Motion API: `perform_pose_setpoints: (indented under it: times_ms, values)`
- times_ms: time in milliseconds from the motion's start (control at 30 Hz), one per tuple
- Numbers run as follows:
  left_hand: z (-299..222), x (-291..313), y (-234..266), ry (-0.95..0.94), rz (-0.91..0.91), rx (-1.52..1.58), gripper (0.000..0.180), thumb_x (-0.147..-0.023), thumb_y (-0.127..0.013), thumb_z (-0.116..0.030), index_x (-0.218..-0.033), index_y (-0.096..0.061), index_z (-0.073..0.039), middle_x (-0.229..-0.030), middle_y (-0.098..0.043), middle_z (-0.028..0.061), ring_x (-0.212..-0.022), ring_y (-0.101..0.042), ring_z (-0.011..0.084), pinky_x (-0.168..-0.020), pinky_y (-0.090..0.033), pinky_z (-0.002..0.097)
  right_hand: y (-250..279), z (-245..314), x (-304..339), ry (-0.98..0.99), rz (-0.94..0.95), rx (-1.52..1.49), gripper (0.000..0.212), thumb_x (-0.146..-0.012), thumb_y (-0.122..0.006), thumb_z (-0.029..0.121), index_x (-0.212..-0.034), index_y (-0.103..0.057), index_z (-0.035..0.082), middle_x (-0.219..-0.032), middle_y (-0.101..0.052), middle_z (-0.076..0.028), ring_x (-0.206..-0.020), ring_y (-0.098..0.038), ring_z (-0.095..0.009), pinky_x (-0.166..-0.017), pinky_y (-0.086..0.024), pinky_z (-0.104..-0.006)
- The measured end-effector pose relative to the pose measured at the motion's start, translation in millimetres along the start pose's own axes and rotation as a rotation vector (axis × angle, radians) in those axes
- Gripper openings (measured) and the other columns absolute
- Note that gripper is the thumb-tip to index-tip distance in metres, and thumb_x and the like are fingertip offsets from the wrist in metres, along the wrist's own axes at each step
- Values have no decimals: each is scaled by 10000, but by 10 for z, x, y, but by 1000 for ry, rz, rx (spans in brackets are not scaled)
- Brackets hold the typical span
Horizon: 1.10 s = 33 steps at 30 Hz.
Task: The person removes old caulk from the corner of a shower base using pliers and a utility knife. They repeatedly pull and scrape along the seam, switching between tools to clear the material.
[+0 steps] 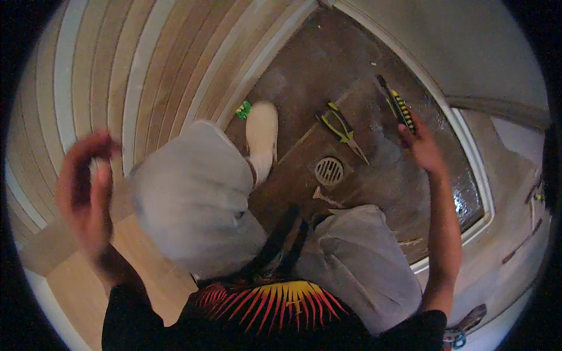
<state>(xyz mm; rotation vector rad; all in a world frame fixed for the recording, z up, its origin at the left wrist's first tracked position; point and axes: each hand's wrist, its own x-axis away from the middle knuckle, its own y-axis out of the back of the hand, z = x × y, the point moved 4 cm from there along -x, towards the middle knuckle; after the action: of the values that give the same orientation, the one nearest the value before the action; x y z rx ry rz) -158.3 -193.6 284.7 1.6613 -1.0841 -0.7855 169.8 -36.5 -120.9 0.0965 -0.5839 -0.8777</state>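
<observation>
On the right, my right hand (pixel 422 143) has its fingers closed on the near end of a black-and-yellow utility knife (pixel 400 108). The knife lies along the brown tiled floor (pixel 304 88), its dark end pointing away from me. My left hand (pixel 88 196) is raised at the far left in front of the slatted wall, slightly blurred. Its fingers curl with a gap to the thumb, and nothing shows in it. Between my feet and the knife lies a pair of long-nose pliers (pixel 344 131) with green-and-black handles, jaws toward me.
A round floor drain (pixel 329 171) sits just nearer than the pliers, with a small pale T-shaped piece (pixel 325 197) beside it. A green wrapper (pixel 243 109) lies by my light shoe (pixel 262 131). Slatted panelling (pixel 140 64) stands left; a white raised edge (pixel 468 137) bounds the right.
</observation>
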Motion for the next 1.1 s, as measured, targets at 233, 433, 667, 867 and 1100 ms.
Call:
perform_pose_setpoints:
  times_ms: [233, 433, 667, 867, 1100]
  values:
    - [-237, 610, -1426, -167, 607, 453, 372, -825, -579, -277, -1089, -541, -17, -884, -593, 157, -797, -584, 279, -684, -465, 388, -182, 530, -599, 184, -50, 302, 443, -859, -573, 268, -1227, -469, 45, -893, -597, -103, -749, -540, -149, -705, -448, -307]
    - [-105, 863, -1721, -520, 1282, 81, 442, -835, -525, -295, -1215, -465, -78, -1044, -553, 123, -952, -530, 299, -818, -429, 420, 119, 691, -771, 19, -199, 135, 437, -852, -570, 241, -1240, -449, 82, -898, -600, -129, -765, -552, -187, -741, -445, -327]
    - [322, 632, -1633, -284, 853, 444, 313, -848, -523, -179, -1115, -497, -18, -971, -537, 136, -837, -538, 244, -726, -442, 358, -194, 1065, -1008, 345, -128, 755, 477, -857, -513, 169, -1313, -373, 192, -957, -577, -172, -723, -595, -294, -670, -477, -367]
    - [428, 484, -1529, 145, 634, 1009, 296, -884, -486, -12, -1179, -500, -38, -1064, -555, 173, -784, -572, 242, -677, -472, 357, -509, 1377, -1557, 119, 21, 1168, 564, -859, -445, 117, -1344, -295, 363, -964, -554, -172, -789, -608, -324, -655, -506, -415]
    - [341, 1517, -1625, 529, 471, 1587, 350, -891, -499, -49, -1236, -436, -52, -943, -572, 129, -520, -411, 50, -490, -392, 227, -728, 1281, -1928, 200, -26, 1284, 658, -797, -445, 67, -1344, -264, 385, -1015, -538, -212, -779, -620, -357, -620, -521, -457]
